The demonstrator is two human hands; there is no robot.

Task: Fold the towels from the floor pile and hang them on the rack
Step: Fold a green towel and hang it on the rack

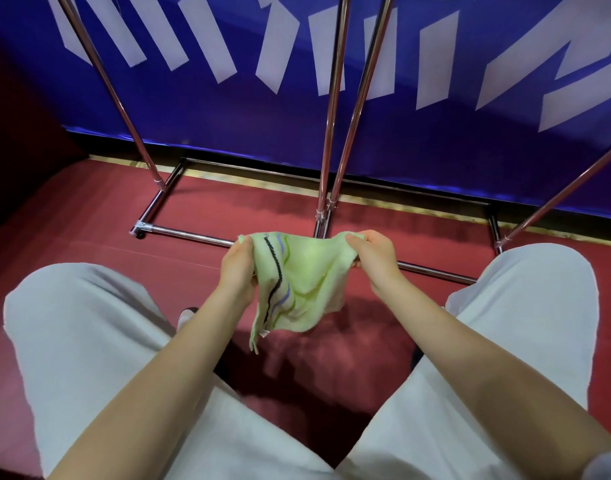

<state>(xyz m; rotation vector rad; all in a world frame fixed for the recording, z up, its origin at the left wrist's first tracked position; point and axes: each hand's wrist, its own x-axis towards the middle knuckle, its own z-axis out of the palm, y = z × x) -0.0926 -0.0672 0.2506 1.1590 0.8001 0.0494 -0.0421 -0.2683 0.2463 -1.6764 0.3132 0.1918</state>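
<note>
A small light green towel (304,282) with black, purple and green stripes hangs between my hands above the red floor. My left hand (238,265) grips its upper left corner. My right hand (373,254) pinches the upper right corner. The cloth sags in the middle and its lower end dangles toward my left knee. The metal rack (328,133) stands just ahead, its chrome uprights rising out of the top of the view and its base bars lying on the floor. No towel pile is in view.
A blue banner with white lettering (227,116) runs behind the rack. My knees in light grey trousers (82,334) flank the towel on both sides. Red carpet (227,209) covers the floor.
</note>
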